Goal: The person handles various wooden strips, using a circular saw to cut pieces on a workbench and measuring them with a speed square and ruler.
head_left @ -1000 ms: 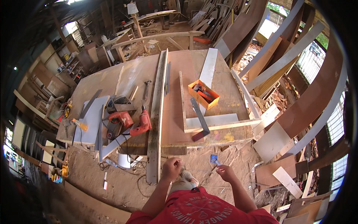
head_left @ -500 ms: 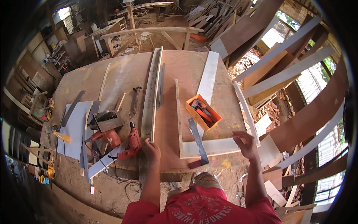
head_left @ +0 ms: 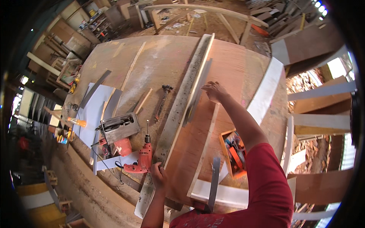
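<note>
A long, spotted grey board (head_left: 178, 110) with a pale edge lies lengthwise on the table. At its near end my left hand (head_left: 159, 175) has its fingers closed on the pale edge. My right hand (head_left: 215, 92) is stretched forward over the dark grey strip (head_left: 200, 91) beside the board. Its fingers are loosely bent and apart, with nothing visible in them. Beneath my right arm stand a thin wooden frame (head_left: 205, 148) and an orange tool box (head_left: 225, 146), partly covered by my sleeve. A metal try square (head_left: 214, 182) leans across the white near side of the frame.
Left of the board lie a red drill (head_left: 143, 157), a red power saw with a metal base (head_left: 121, 127) and a hammer (head_left: 163, 100). White sheets (head_left: 97, 110) and an orange-handled tool (head_left: 77, 121) are farther left. A white board (head_left: 266, 89) lies right; planks lean beyond the table.
My right hand has left the frame's near right corner and reached forward and left to the dark strip. My left hand stays at the board's near end. The view has turned left.
</note>
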`<state>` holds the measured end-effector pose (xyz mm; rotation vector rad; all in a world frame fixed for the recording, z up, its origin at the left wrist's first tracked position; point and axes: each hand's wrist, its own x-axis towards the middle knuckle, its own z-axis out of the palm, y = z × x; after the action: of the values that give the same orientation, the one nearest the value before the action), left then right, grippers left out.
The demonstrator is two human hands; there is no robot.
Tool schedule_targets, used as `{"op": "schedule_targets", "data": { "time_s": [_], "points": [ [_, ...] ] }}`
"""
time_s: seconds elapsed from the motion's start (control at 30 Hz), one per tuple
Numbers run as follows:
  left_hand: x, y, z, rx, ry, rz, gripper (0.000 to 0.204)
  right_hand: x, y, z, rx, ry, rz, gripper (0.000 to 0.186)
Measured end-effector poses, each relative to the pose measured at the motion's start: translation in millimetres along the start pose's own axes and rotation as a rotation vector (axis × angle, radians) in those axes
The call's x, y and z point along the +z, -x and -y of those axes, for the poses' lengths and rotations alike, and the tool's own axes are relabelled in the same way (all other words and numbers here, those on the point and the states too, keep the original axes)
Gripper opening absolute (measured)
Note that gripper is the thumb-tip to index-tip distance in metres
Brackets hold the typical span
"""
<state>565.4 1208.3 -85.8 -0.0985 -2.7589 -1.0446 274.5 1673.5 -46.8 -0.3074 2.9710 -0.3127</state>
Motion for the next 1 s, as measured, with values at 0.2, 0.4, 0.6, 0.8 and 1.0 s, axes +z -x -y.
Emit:
{"op": "schedule_targets", "data": {
  "time_s": [0.2, 0.4, 0.6, 0.8, 1.0],
  "points": [
    [3.1, -4.2, -9.9, 0.031, -0.096, 0.007, 0.023, 36.1, -55.6, -33.9, -0.112, 0.094, 0.027, 0.045],
    [5.5, -4.3, -6.8, 0.012, -0.116, 0.042, 0.023, 27.2, -89.9, -76.7, -0.138, 0.078, 0.065, 0.035],
    [8.8, -2.1, -1.7, -0.008, -0.180, 0.042, 0.025, 26.2, -107.6, -108.2, -0.051, 0.142, 0.117, 0.044],
    [8.6, -0.1, 4.1, 0.004, -0.183, 0.055, 0.025, 25.4, -124.8, -121.7, 0.236, 0.114, -0.066, 0.071],
    [8.2, -0.4, 5.9, 0.001, -0.178, 0.069, 0.025, 21.8, -153.4, -137.1, 0.579, 0.207, -0.258, 0.075]
  ]
}}
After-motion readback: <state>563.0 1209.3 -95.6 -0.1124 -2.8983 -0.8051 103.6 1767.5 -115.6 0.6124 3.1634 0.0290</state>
